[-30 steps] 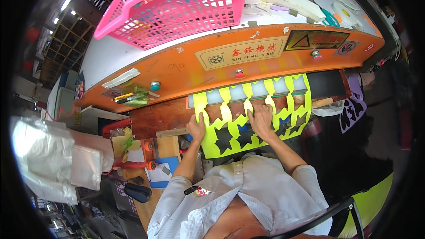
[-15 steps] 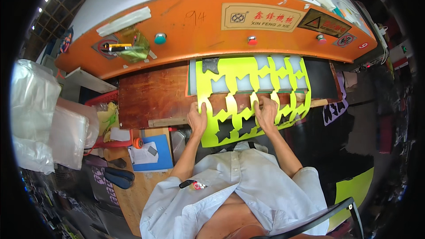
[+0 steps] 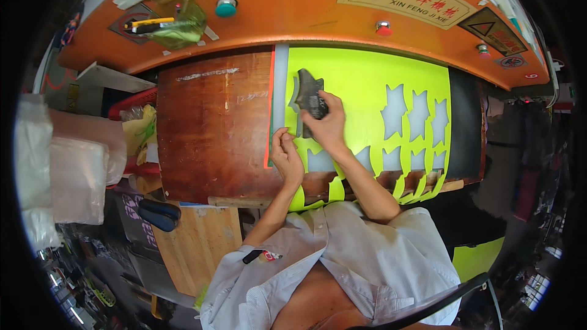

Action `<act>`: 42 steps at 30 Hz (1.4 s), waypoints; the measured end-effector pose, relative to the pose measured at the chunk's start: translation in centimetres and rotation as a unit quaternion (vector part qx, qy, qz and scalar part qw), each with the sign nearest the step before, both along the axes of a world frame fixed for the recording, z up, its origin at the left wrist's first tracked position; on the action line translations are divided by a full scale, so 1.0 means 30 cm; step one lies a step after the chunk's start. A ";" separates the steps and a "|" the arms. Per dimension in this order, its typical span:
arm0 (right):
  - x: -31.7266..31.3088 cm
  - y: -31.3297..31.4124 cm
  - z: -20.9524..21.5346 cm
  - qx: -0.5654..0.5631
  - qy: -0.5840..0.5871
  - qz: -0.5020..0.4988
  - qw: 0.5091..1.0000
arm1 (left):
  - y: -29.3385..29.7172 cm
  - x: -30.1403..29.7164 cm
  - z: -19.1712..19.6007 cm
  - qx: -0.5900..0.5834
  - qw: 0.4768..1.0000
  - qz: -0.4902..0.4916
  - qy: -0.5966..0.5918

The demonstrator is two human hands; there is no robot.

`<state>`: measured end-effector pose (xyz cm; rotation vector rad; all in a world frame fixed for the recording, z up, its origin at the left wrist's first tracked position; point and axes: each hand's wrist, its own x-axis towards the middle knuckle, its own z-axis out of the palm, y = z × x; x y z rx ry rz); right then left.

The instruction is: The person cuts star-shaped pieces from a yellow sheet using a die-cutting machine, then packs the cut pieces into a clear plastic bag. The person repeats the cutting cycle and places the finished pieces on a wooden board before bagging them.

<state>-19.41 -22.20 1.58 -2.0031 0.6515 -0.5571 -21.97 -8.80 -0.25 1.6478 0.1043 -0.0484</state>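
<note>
A bright yellow-green sheet (image 3: 354, 79) lies over a pale grey-blue board (image 3: 280, 79), its near part drooping past the front edge toward my shirt. Jagged-edged cut-outs run across its right side and near half. My right hand (image 3: 328, 123) grips a dark cutting die (image 3: 313, 95) with a similar jagged outline, over the sheet's left part; whether it touches the sheet is hard to tell. At the sheet's left edge is my left hand (image 3: 286, 156), fingers curled closed; what they hold, if anything, is hidden.
An orange machine beam (image 3: 293, 18) with buttons spans the far side. Brown wooden table surface (image 3: 208, 128) extends to the left, with a black sheet (image 3: 466, 110) at the right. Clear plastic bags (image 3: 76, 171) hang far left; dark glasses case (image 3: 159, 214) lies below.
My right hand has let go of the sheet and taken hold of the cutting die. The sheet now lies farther back on the board. My left hand has moved slightly right along its edge.
</note>
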 end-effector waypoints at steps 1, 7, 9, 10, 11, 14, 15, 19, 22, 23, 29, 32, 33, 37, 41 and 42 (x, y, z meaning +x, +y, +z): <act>-0.048 -0.035 0.017 0.239 -0.010 0.004 0.971 | 0.002 -0.010 0.011 0.037 0.999 -0.010 -0.026; -0.164 -0.099 0.065 0.496 -0.044 -0.035 0.866 | -0.103 0.120 0.128 0.069 0.971 -0.228 -0.010; -0.174 -0.084 0.055 0.485 -0.072 -0.023 0.871 | -0.128 0.168 0.158 0.052 0.952 -0.300 0.021; -0.178 -0.078 0.050 0.489 -0.072 -0.010 0.869 | -0.136 0.180 0.169 0.054 0.951 -0.303 0.037; -0.176 -0.075 0.044 0.488 -0.071 -0.015 0.870 | -0.139 0.183 0.173 0.052 0.950 -0.303 0.049; -0.169 -0.084 0.045 0.506 -0.082 -0.010 0.859 | -0.132 0.171 0.164 0.000 0.948 -0.299 0.111; -0.165 -0.091 0.052 0.507 -0.079 0.009 0.858 | -0.124 0.166 0.156 -0.003 0.949 -0.295 0.112; -0.175 -0.147 0.099 0.509 -0.067 -0.022 0.858 | -0.046 0.178 0.116 -0.006 0.974 -0.225 0.021; -0.223 -0.214 0.126 0.498 -0.104 -0.065 0.858 | 0.078 0.212 0.093 0.121 0.980 -0.153 0.032; -0.238 -0.238 0.128 0.412 -0.068 -0.073 0.906 | 0.105 0.214 0.083 0.064 0.985 -0.135 0.084; -0.233 -0.212 0.085 -0.130 0.029 -0.036 0.990 | 0.095 0.242 0.045 -0.021 0.982 -0.111 0.149; -0.187 -0.164 0.045 -0.160 0.078 -0.032 0.983 | 0.104 0.232 0.065 -0.020 0.981 -0.108 0.158; -0.170 -0.161 0.029 -0.181 0.059 -0.044 0.981 | 0.125 0.213 0.076 -0.032 0.981 -0.104 0.163; -0.105 -0.203 -0.014 -0.226 0.019 -0.070 0.971 | 0.232 0.052 0.098 -0.058 0.987 -0.037 0.146; -0.008 -0.273 0.011 -0.237 0.023 -0.084 0.968 | 0.241 -0.066 0.061 0.112 0.990 0.022 0.087; 0.010 -0.282 0.024 -0.220 0.063 -0.086 0.970 | 0.200 -0.085 0.027 -0.014 0.998 0.055 0.029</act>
